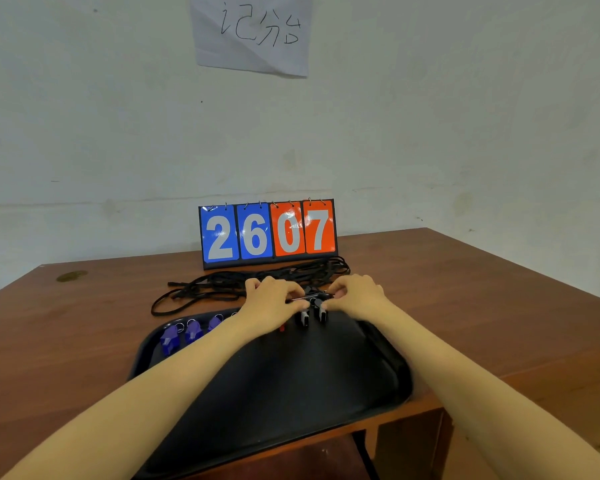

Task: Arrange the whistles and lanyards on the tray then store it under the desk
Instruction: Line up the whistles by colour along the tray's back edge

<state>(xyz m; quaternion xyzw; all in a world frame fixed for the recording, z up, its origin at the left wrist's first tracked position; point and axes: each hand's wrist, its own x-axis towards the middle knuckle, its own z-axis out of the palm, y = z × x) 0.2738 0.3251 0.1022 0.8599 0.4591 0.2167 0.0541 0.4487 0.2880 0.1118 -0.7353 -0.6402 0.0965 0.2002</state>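
Note:
A black tray (326,375) lies on the brown desk in front of me, its near edge hanging over the desk's front. Three blue whistles (187,332) with key rings stand along its far left rim. A bit of a red whistle (282,328) shows under my left wrist. Two black whistles (312,315) sit at the far middle rim. My left hand (271,296) and my right hand (355,294) meet above them, fingertips pinching a thin metal ring between them. A tangle of black lanyards (222,285) lies on the desk behind the tray.
A flip scoreboard (269,232) reading 2607 stands at the back of the desk (465,306), against the wall. A paper sheet (253,32) with handwriting hangs above. An open space under the desk shows at the bottom (326,459).

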